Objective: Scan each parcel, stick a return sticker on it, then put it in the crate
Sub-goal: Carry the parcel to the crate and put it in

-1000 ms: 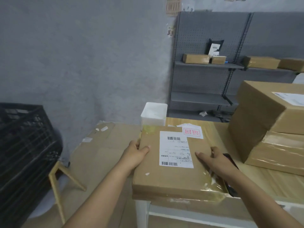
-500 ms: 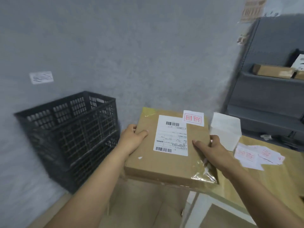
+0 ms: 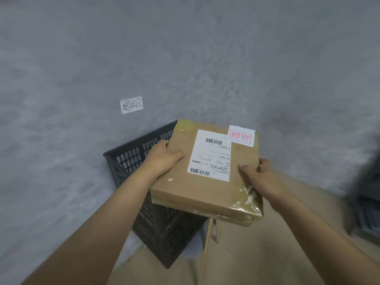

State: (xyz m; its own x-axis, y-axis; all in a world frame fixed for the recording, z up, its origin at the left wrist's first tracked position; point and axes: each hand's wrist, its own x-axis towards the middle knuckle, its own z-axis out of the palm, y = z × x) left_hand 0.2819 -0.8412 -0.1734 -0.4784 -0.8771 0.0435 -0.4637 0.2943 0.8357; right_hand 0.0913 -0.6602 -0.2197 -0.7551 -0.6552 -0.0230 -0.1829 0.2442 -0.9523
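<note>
Parcel (image 3: 205, 173) now above crate (image 3: 131, 157), both hands gripping

one parcel (image 3: 205, 177), one crate (image 3: 131, 155), two stickers

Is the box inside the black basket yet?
Not yet. Both hands, left hand and right hand, hold the parcel in the air above the crate.

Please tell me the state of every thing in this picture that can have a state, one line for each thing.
Flat brown cardboard parcel: sealed with tape, held in the air over the crate, not yet inside.
Red-and-white return sticker: stuck on the parcel's top, far right corner.
White barcode shipping label: stuck flat on top.
Black perforated plastic crate: upright, open-topped; contents hidden.
Left hand: grips the parcel's left edge.
Right hand: grips its right edge.
</note>
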